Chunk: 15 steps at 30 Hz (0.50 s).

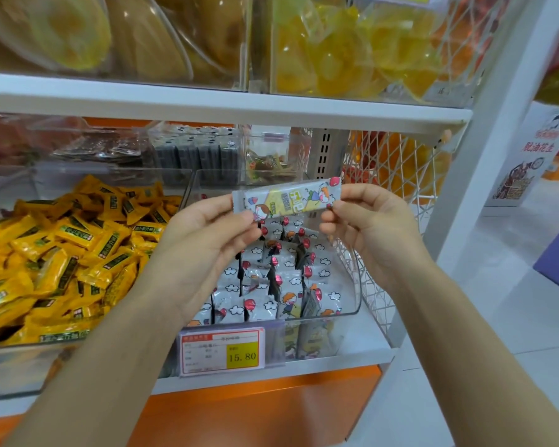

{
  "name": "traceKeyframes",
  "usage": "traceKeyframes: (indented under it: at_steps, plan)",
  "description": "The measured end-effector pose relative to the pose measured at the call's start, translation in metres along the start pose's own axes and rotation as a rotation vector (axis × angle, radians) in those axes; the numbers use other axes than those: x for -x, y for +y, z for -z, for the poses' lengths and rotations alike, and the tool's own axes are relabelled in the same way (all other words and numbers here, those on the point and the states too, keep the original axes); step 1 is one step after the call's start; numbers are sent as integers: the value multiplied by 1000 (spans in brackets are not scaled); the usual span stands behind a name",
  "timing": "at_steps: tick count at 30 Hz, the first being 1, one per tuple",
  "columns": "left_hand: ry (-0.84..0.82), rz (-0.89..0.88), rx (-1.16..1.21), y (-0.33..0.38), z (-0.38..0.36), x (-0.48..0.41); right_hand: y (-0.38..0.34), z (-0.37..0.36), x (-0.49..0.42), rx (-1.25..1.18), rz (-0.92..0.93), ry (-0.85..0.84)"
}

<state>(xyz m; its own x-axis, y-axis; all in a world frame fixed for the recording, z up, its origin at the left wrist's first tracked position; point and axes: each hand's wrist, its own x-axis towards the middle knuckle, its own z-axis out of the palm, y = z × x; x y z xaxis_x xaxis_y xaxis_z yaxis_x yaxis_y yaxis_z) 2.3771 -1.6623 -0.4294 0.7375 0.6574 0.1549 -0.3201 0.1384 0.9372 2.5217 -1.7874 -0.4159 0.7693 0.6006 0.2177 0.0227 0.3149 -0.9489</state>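
Observation:
A long white snack packet (288, 199) with cartoon children and red balloons is held level in front of a shop shelf. My left hand (207, 240) pinches its left end between thumb and fingers. My right hand (368, 227) pinches its right end the same way. Directly below the packet stands a clear plastic bin (352, 304) filled with several packets of the same print, most standing on edge.
A clear bin of yellow wrapped sweets (62, 253) sits to the left. A price tag (221, 351) reading 15.80 hangs on the bin front. White shelf board (226, 104) above carries bins of yellow dried fruit. A white wire mesh panel (397, 175) and upright post close the right side.

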Motion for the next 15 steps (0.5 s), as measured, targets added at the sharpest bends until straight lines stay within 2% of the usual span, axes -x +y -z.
traceKeyframes:
  at_steps: [4,9,15]
  plan:
    - [55,-124,-282,-3,1,1,-2,-2,0,6,-11,-13]
    - [70,-204,-395,-4,-4,2,0,-5,2,196,64,-59]
    - [48,-166,-407,-5,-3,2,0,-2,4,247,76,-109]
